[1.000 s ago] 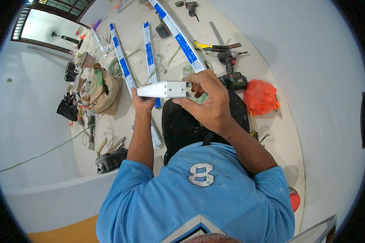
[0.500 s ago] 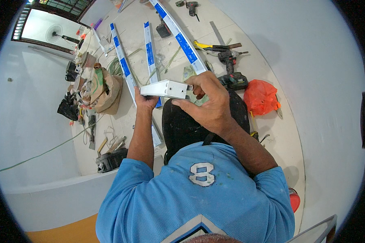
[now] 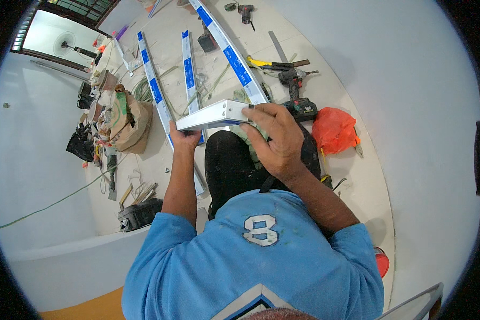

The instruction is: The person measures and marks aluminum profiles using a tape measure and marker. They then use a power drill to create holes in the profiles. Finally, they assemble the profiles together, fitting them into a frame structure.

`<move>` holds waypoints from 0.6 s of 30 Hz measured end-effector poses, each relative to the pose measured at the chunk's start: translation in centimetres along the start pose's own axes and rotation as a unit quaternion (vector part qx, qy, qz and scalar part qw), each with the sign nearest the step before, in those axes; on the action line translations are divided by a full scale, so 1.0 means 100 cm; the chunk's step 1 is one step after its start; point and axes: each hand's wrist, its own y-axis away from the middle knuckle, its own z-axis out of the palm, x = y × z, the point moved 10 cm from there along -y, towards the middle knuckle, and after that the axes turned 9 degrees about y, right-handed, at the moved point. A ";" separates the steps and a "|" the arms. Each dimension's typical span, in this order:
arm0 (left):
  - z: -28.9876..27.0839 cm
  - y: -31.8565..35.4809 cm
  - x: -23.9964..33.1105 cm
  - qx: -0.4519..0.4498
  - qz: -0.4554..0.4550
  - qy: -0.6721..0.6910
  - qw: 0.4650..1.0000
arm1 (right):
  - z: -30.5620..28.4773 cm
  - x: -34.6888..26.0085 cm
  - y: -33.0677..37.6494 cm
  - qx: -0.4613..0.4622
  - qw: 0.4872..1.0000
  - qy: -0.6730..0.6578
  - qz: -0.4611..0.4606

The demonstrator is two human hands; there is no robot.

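In front of my chest, above my dark trousers, I hold a short white channel [image 3: 214, 114] level between both hands. Over the last second it has tipped a little: its left end has dropped lower and come toward me, while the right end has stayed about where it was, so the piece now runs on a gentle slant rather than flat. My judgement is that I am turning it over to look along it, not cutting or fitting it yet.

My left hand [image 3: 183, 137] has its grip closed under the lower left end, fingers wrapped beneath and thumb out of sight. My right hand [image 3: 274, 140] grips the right end from above, fingers curled over the top edge and closed on it, with the back of the hand toward the camera.

The channel looks like thin folded sheet metal, pale and smooth, box-shaped in section, with one long face lit bright and the one under it in shade. A strip of blue shows at its lower right edge by my fingers. It seems straight and undented, as far as I can tell.

Below on the floor [image 3: 357, 176] lie long rails [image 3: 156, 92] of the same pale metal with blue labels, a drill [image 3: 297, 96] and an orange bag [image 3: 333, 129].
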 end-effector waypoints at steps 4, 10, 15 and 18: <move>0.002 0.010 -0.004 -0.022 0.006 0.022 0.999 | -0.004 0.005 0.003 0.031 0.999 0.022 -0.031; 0.001 0.032 -0.012 0.028 0.016 0.007 0.999 | -0.008 0.019 0.002 0.063 0.997 0.019 -0.037; 0.001 0.043 -0.010 0.017 0.034 0.005 0.999 | -0.008 0.031 0.005 0.058 0.995 0.077 -0.020; 0.003 0.055 -0.011 0.045 0.052 -0.007 0.998 | -0.008 0.023 0.004 0.056 0.981 0.183 -0.035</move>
